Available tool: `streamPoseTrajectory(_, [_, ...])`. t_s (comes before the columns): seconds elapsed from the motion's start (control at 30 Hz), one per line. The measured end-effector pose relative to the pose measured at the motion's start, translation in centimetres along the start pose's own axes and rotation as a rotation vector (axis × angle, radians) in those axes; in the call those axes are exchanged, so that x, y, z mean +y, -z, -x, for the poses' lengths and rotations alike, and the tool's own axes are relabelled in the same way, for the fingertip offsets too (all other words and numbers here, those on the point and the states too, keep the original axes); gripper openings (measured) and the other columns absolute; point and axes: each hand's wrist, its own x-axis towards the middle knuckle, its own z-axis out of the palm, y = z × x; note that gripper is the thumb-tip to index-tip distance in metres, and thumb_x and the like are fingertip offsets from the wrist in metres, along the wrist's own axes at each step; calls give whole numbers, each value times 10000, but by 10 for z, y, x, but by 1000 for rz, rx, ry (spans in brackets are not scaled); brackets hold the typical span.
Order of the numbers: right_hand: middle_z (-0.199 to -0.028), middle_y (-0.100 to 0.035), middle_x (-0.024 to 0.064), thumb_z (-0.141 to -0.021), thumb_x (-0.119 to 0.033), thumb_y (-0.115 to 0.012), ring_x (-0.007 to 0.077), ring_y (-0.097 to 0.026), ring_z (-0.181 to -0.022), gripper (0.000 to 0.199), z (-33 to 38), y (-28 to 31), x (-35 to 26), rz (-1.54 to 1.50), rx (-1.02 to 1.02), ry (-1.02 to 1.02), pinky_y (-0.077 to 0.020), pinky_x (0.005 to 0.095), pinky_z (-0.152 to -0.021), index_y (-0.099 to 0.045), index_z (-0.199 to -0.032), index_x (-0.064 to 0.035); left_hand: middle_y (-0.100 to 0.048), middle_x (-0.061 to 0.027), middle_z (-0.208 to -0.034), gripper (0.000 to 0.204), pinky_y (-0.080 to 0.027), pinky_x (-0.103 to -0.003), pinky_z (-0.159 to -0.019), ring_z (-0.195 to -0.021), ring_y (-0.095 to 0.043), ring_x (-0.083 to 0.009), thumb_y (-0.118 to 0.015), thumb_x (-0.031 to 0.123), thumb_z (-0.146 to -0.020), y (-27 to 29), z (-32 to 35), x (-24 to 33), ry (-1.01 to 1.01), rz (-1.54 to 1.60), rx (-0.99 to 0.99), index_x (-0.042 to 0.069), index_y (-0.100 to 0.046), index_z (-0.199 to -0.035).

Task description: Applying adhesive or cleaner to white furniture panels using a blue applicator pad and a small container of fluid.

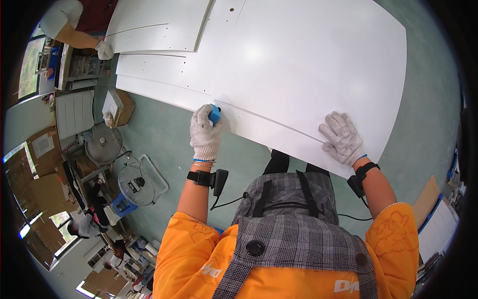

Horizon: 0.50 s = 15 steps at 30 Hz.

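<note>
My left hand (204, 130), in a white knitted glove, is closed round a small blue object (214, 114) with a black tip; its kind is not clear. This hand is at the near edge of a large white panel (308, 65), beside the end of a long groove (269, 119). My gloved right hand (342, 138) lies on the panel with the fingers spread, near the other end of that groove and the panel's right corner. Small drilled holes dot the panel's left part.
Another white panel (159, 25) lies over the far left part. At its left edge is another person's gloved hand (104, 50). On the left floor stand a cardboard box (124, 107) and round fans (137, 184). Green floor (428, 89) borders the panel at right.
</note>
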Motion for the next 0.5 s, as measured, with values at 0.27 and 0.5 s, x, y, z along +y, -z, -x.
streamPoseTrajectory(0.27, [-1356, -451, 116, -748, -396, -629, 304, -346, -1324, 564, 0, 1, 0, -11, 21, 11, -203, 468, -1141, -532, -1255, -168, -607, -125, -1104, 405, -497, -380, -881, -1036, -578, -303, -695, 33, -684, 2, -1, 2, 21, -16, -38, 66, -575, -1069])
streamPoseTrajectory(0.5, [-1354, -451, 116, -738, -395, -642, 305, -341, -1327, 574, 0, 0, 0, -6, 17, 6, -201, 469, -1142, -531, -1254, -169, -610, -125, -1100, 391, -498, -380, -878, -1031, -580, -309, -698, 41, -698, 4, -2, 4, -4, -4, -20, 65, -575, -1068])
